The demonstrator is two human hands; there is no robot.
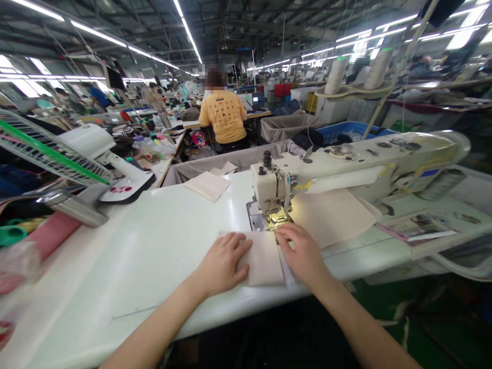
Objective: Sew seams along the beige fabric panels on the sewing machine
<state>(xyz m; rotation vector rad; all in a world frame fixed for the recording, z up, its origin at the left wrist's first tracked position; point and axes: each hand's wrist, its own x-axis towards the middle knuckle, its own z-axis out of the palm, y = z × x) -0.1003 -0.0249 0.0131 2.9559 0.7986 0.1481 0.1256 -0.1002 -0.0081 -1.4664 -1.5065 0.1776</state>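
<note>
My left hand (225,264) lies flat on a folded piece of cream fabric (263,261) on the white sewing table (146,256). My right hand (302,251) rests on the fabric's right side, with its fingertips close to the presser foot (279,218) of a white industrial sewing machine (271,187). A wider cream fabric panel (330,218) lies to the right of the needle area. Another folded cream piece (207,185) sits farther back on the table. Neither hand visibly grips the cloth.
A white fan (90,146) stands at the table's left, beside a metal cylinder (73,207) and a pink roll (49,238). Papers (417,228) lie at the right. Behind the table are a grey fabric bin (230,156), a blue crate (346,133), and a person in a yellow shirt (223,115).
</note>
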